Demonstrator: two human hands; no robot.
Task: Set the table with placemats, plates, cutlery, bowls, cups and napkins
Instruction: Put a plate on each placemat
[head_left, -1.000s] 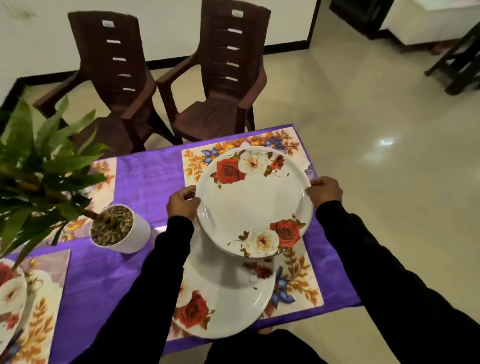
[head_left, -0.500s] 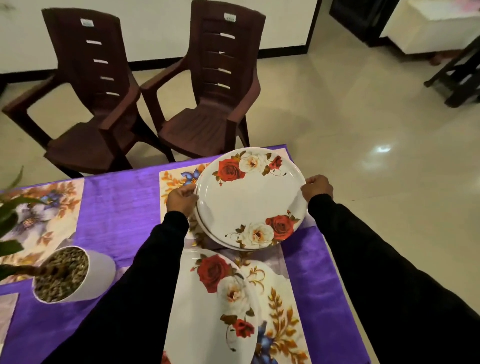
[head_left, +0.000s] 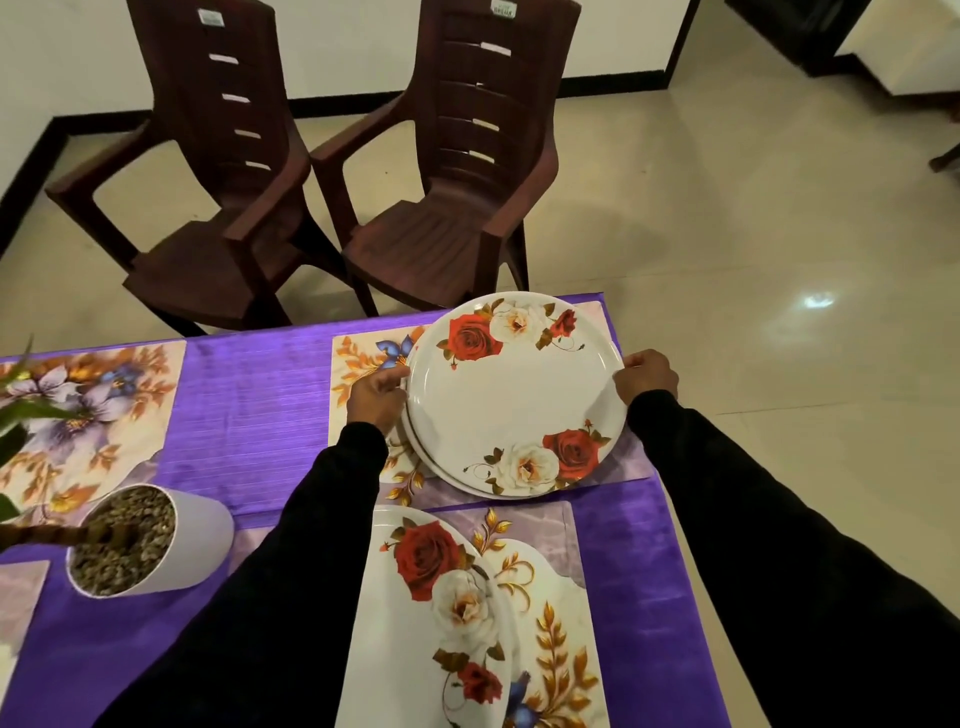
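Observation:
A stack of white plates with red and cream roses is over the far right floral placemat; a second rim shows under the top plate. My left hand grips the stack's left rim and my right hand grips its right rim. I cannot tell whether the stack rests on the mat. Another rose plate lies on the near right placemat, partly hidden by my left sleeve. A third floral placemat lies at the far left.
The purple tablecloth covers the table, whose right edge runs close to my right arm. A white pot of pebbles with a green plant stands at the near left. Two dark brown plastic chairs face the far edge on the tiled floor.
Both hands have carried the plate stack away from the near placemat and out over the far right placemat. The view has shifted forward, and one plate stays on the near mat.

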